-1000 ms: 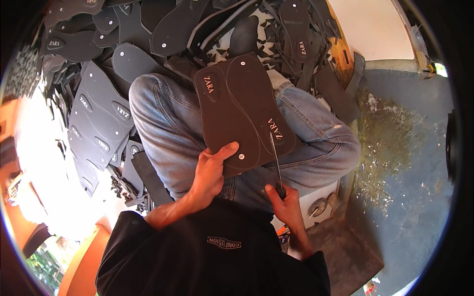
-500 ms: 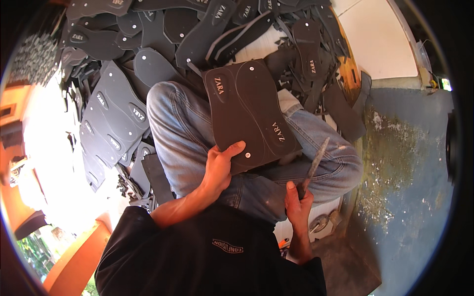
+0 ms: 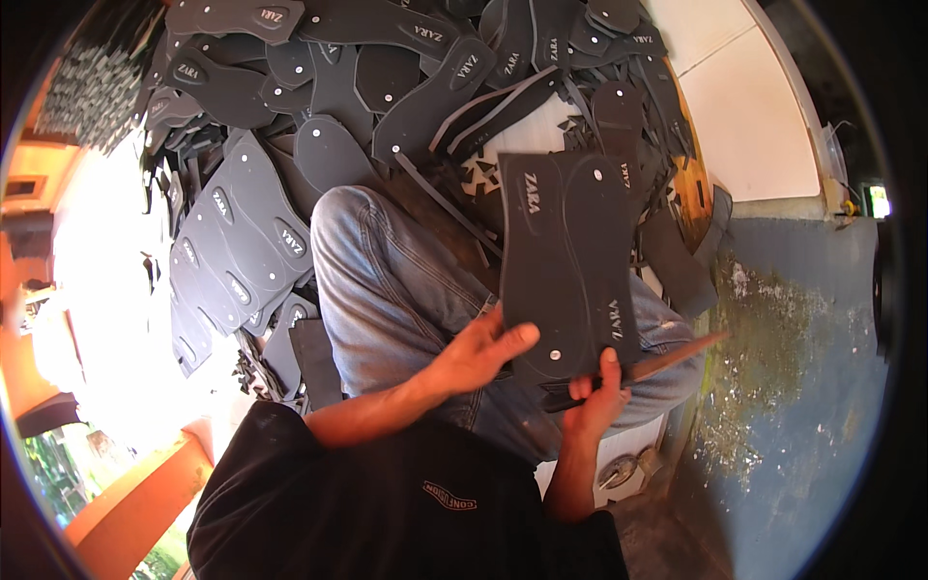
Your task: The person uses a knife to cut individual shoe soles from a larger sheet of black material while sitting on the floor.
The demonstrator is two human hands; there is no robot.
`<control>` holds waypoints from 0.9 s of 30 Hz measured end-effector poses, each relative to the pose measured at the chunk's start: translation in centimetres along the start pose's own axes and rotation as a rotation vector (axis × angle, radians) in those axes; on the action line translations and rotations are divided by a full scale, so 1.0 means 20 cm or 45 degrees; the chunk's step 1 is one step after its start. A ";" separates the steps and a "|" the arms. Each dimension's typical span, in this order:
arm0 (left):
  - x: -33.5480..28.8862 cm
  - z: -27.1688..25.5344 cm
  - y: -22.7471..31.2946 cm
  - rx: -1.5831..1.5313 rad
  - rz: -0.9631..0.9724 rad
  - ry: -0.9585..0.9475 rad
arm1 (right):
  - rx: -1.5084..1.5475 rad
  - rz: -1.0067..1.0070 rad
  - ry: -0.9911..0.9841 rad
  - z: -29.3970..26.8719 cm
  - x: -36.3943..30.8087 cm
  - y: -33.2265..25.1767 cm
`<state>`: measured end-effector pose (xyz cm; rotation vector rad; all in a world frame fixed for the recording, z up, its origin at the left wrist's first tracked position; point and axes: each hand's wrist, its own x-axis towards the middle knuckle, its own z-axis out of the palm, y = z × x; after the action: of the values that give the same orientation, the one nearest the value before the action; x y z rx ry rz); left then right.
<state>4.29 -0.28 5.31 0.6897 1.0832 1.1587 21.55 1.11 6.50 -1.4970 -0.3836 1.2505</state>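
We find the black foam sheet (image 3: 570,261) with its paired sole outlines over the lap of the jeans (image 3: 387,280), its long axis running away from the wearer, so that nearly all of it lies beyond the grip. At its near right corner, the right hand (image 3: 599,398) presses a thumb on the face while its fingers close round the knife (image 3: 681,355), blade pointing rightward; at the near left edge, the left hand (image 3: 481,350) lays its thumb across, but we cannot tell whether its hidden fingers pinch.
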 end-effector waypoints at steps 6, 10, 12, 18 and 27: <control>0.35 -0.41 -0.04 -0.291 0.030 1.075 | 0.010 -0.278 -0.057 -0.11 0.07 -0.10; 0.66 -0.32 -0.20 -0.243 -0.111 0.993 | 0.026 -0.307 -0.073 -0.08 -0.01 -0.15; 0.85 -0.29 -0.40 0.476 0.110 1.035 | 0.092 -0.330 -0.151 -0.09 -0.04 -0.14; 1.25 -0.60 -0.77 -0.447 0.149 0.156 | 0.051 -0.313 -0.211 -0.01 -0.24 -0.08; 0.83 -0.47 -0.46 -0.327 -0.073 0.554 | -0.023 -0.497 -0.440 0.06 -0.32 -0.10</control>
<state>-0.51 11.84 -11.28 0.2059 1.2745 1.4050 18.78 -2.63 11.53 -1.1460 -0.8729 1.1859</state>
